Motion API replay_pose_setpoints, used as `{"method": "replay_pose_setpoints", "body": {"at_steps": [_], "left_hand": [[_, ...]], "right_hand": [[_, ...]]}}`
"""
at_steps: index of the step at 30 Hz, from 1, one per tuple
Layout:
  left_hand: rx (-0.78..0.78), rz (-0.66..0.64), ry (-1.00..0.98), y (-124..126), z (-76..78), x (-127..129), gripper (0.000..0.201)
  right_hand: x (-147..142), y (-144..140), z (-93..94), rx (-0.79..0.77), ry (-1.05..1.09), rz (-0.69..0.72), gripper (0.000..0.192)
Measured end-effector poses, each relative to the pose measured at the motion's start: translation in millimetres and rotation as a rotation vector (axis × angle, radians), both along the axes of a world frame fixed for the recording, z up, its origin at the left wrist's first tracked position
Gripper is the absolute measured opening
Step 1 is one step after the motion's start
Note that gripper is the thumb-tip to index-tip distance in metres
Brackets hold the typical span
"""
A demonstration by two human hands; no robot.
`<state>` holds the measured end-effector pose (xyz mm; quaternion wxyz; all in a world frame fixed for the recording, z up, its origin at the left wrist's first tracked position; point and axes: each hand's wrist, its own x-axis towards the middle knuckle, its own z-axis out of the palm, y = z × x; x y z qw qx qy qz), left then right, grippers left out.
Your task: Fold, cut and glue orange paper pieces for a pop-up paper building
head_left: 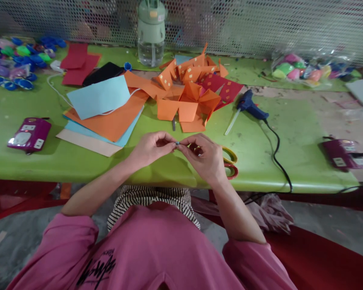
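Note:
Between the fingertips of both hands is a tiny bluish-grey piece (pixel 177 143), too small to name. My left hand (pixel 154 147) pinches it from the left and my right hand (pixel 204 155) from the right, above the table's front part. Scissors with yellow and red handle loops (pixel 230 156) lie partly hidden behind my right hand. Just beyond the hands sit folded orange paper pieces (pixel 181 109), some with small yellow squares. A narrow dark strip (pixel 173 124) rests by them. Left of these, a light blue paper (pixel 99 97) lies on orange sheets (pixel 121 121).
A blue glue gun (pixel 251 105) with a black cord lies right of the papers. Purple power sockets (pixel 29 135) stand at the left, with another socket box (pixel 343 154) at the right. A water bottle (pixel 151 36) stands behind. Colourful small pieces (pixel 21 60) and a plastic bag (pixel 311 70) lie at the back.

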<state>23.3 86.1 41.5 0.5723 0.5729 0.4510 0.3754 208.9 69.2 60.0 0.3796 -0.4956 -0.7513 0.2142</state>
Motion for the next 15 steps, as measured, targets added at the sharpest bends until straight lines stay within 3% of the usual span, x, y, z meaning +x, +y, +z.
{"method": "replay_pose_setpoints", "body": {"at_steps": [9,15], "left_hand": [[0.353,0.026,0.257,-4.6,7.1,1.8,0.004],[0.233,0.009,0.186,-3.9,6.7,0.5,0.012]], "right_hand": [[0.5,2.0,-2.2,-0.045,0.006,0.029,0.006],[3.3,1.4,-4.2,-0.097,0.060,0.042,0.016]]}}
